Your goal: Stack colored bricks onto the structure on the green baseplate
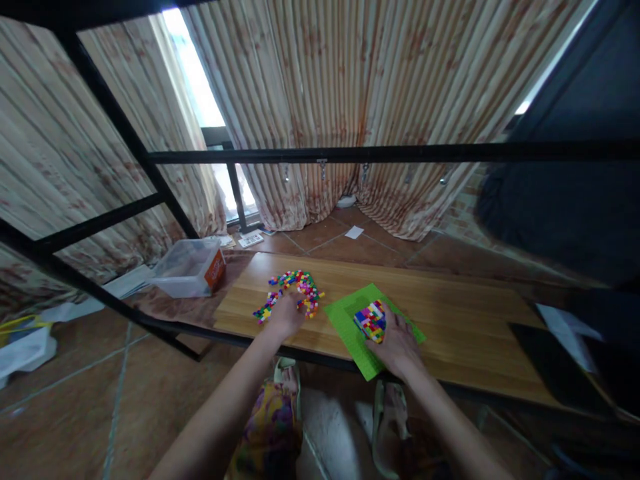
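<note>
A loose pile of small multicoloured building bricks point(311, 287) lies on the wooden board, spread in a curved shape. My left hand point(287, 316) is down among them, fingers curled together and pointing into the pile. Whatever its fingertips pinch is hidden. Right of the pile, a green baseplate point(350, 327) lies turned at an angle, its near corner over the board's front edge. On it sits a block of building bricks point(370, 320) in many colours. My right hand point(397, 343) is closed about its right side, with the thumb at the near edge and the fingers at the far right.
A clear plastic box point(183, 270) with an orange label stands left of the wooden board point(460, 320). A black metal rail point(300, 155) crosses beyond it, before the curtains point(320, 80). A dark flat panel point(555, 367) lies at the right end. My feet are below the front edge.
</note>
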A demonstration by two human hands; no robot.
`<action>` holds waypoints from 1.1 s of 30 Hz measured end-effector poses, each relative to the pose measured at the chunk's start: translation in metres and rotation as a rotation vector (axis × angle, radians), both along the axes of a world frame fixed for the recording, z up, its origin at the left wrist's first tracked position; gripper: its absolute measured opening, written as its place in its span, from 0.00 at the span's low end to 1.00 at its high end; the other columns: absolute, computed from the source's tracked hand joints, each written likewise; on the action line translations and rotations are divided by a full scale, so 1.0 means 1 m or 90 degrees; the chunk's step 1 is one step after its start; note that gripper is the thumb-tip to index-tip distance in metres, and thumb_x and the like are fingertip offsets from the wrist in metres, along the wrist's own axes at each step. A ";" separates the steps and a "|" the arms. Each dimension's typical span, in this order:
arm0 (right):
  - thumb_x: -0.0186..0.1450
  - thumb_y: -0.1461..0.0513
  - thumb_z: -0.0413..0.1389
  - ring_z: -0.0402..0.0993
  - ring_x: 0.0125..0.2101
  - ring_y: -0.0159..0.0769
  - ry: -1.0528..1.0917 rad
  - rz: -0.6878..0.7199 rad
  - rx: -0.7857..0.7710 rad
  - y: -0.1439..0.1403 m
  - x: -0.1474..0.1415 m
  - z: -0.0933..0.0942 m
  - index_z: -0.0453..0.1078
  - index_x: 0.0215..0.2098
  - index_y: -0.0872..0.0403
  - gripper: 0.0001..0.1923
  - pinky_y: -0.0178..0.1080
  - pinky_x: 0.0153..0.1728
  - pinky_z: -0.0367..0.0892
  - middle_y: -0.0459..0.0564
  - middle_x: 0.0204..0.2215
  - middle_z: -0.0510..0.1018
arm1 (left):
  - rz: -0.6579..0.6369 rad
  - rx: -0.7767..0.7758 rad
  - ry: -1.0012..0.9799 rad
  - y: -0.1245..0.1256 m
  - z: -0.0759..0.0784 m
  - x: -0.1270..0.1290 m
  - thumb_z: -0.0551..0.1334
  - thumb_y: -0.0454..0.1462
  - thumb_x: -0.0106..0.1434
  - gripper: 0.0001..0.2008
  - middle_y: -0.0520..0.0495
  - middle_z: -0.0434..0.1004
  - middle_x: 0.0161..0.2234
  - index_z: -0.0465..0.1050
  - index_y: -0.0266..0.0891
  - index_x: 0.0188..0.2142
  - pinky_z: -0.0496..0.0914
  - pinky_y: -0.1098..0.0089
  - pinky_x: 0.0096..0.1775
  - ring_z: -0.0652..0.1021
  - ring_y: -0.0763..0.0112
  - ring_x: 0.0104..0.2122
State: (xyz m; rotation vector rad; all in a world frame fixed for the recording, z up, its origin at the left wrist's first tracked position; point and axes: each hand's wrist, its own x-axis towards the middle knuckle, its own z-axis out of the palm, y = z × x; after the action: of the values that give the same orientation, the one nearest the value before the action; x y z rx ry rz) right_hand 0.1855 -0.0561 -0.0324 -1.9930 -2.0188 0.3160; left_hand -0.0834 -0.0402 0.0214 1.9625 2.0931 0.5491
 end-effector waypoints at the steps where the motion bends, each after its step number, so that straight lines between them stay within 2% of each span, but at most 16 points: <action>1: 0.57 0.52 0.57 0.66 0.52 0.52 -0.009 -0.016 0.008 -0.003 0.006 -0.002 0.44 0.69 0.55 0.47 0.47 0.52 0.61 0.60 0.53 0.68 | -0.012 -0.014 0.010 -0.002 -0.003 -0.009 0.59 0.33 0.61 0.14 0.43 0.81 0.44 0.78 0.41 0.44 0.71 0.64 0.49 0.79 0.61 0.45; 3: 0.58 0.51 0.56 0.66 0.52 0.52 -0.023 -0.058 0.023 -0.004 0.014 -0.006 0.44 0.69 0.56 0.47 0.47 0.52 0.61 0.61 0.53 0.67 | 0.012 0.007 0.019 -0.005 -0.011 -0.030 0.58 0.34 0.62 0.16 0.41 0.79 0.47 0.76 0.41 0.49 0.70 0.63 0.51 0.78 0.60 0.48; 7: 0.60 0.47 0.54 0.67 0.51 0.55 -0.043 -0.134 0.050 0.010 0.013 -0.009 0.43 0.68 0.62 0.47 0.49 0.52 0.61 0.65 0.51 0.68 | 0.149 0.079 0.047 -0.018 -0.034 -0.077 0.57 0.42 0.64 0.22 0.34 0.74 0.52 0.69 0.33 0.55 0.67 0.57 0.55 0.74 0.54 0.54; 9: 0.61 0.46 0.53 0.66 0.52 0.57 -0.052 -0.148 0.056 0.019 0.006 -0.006 0.44 0.68 0.64 0.47 0.51 0.51 0.61 0.67 0.51 0.68 | 0.190 0.094 0.061 -0.027 -0.049 -0.091 0.58 0.46 0.64 0.27 0.31 0.71 0.55 0.66 0.31 0.58 0.67 0.55 0.55 0.72 0.52 0.56; 11: 0.62 0.46 0.53 0.64 0.54 0.61 -0.072 -0.152 0.075 0.026 -0.007 0.000 0.47 0.67 0.63 0.45 0.55 0.50 0.61 0.71 0.53 0.67 | 0.183 0.105 0.087 -0.035 -0.063 -0.095 0.57 0.49 0.64 0.32 0.29 0.68 0.57 0.62 0.31 0.60 0.66 0.52 0.56 0.70 0.50 0.58; 14: 0.65 0.47 0.51 0.55 0.60 0.65 -0.085 -0.120 0.167 0.032 -0.037 0.008 0.50 0.67 0.62 0.40 0.61 0.53 0.57 0.74 0.61 0.59 | 0.157 0.117 0.134 -0.041 -0.078 -0.083 0.57 0.53 0.63 0.37 0.28 0.63 0.61 0.57 0.32 0.64 0.61 0.47 0.59 0.65 0.44 0.62; 16: 0.67 0.48 0.47 0.51 0.64 0.59 -0.022 -0.017 0.211 0.037 -0.066 0.007 0.49 0.67 0.62 0.37 0.58 0.58 0.55 0.72 0.63 0.56 | 0.154 0.108 0.158 -0.037 -0.082 -0.071 0.57 0.56 0.61 0.40 0.26 0.60 0.63 0.56 0.32 0.65 0.58 0.44 0.60 0.61 0.40 0.63; 18: 0.69 0.49 0.43 0.51 0.65 0.53 0.068 0.092 0.199 0.045 -0.097 0.000 0.49 0.67 0.61 0.35 0.54 0.60 0.55 0.68 0.64 0.58 | 0.159 0.104 0.169 -0.029 -0.084 -0.060 0.57 0.56 0.61 0.40 0.26 0.59 0.63 0.56 0.33 0.65 0.57 0.42 0.60 0.60 0.39 0.64; 19: 0.70 0.49 0.41 0.52 0.65 0.51 0.111 0.117 0.184 0.050 -0.112 -0.005 0.50 0.67 0.62 0.35 0.53 0.61 0.55 0.68 0.64 0.59 | 0.162 0.108 0.167 -0.024 -0.084 -0.054 0.57 0.55 0.62 0.40 0.26 0.59 0.63 0.56 0.32 0.65 0.57 0.43 0.60 0.59 0.40 0.64; 23: 0.70 0.49 0.39 0.52 0.65 0.49 0.222 0.115 0.118 0.067 -0.154 -0.026 0.52 0.66 0.63 0.34 0.54 0.62 0.53 0.68 0.64 0.59 | 0.178 0.131 0.123 -0.006 -0.084 -0.034 0.57 0.54 0.62 0.40 0.24 0.59 0.63 0.54 0.31 0.66 0.58 0.44 0.60 0.60 0.41 0.64; 27: 0.70 0.49 0.38 0.55 0.65 0.47 0.283 0.151 0.096 0.072 -0.164 -0.031 0.53 0.66 0.63 0.34 0.53 0.63 0.52 0.66 0.64 0.61 | 0.149 0.128 0.079 0.004 -0.082 -0.011 0.55 0.49 0.66 0.34 0.23 0.58 0.64 0.58 0.29 0.64 0.58 0.44 0.61 0.60 0.42 0.64; 33: 0.70 0.48 0.39 0.60 0.62 0.44 0.327 0.182 0.088 0.069 -0.141 -0.025 0.56 0.65 0.59 0.33 0.50 0.62 0.55 0.63 0.62 0.64 | 0.079 0.130 0.021 0.005 -0.077 0.015 0.51 0.45 0.68 0.28 0.28 0.62 0.62 0.58 0.32 0.63 0.58 0.47 0.61 0.63 0.47 0.63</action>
State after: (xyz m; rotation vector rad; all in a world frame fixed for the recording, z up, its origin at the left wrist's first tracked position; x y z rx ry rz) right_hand 0.0447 0.0130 -0.0576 -1.3606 -1.9127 0.6533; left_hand -0.0687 -0.0351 -0.0561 1.9670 2.2715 0.7886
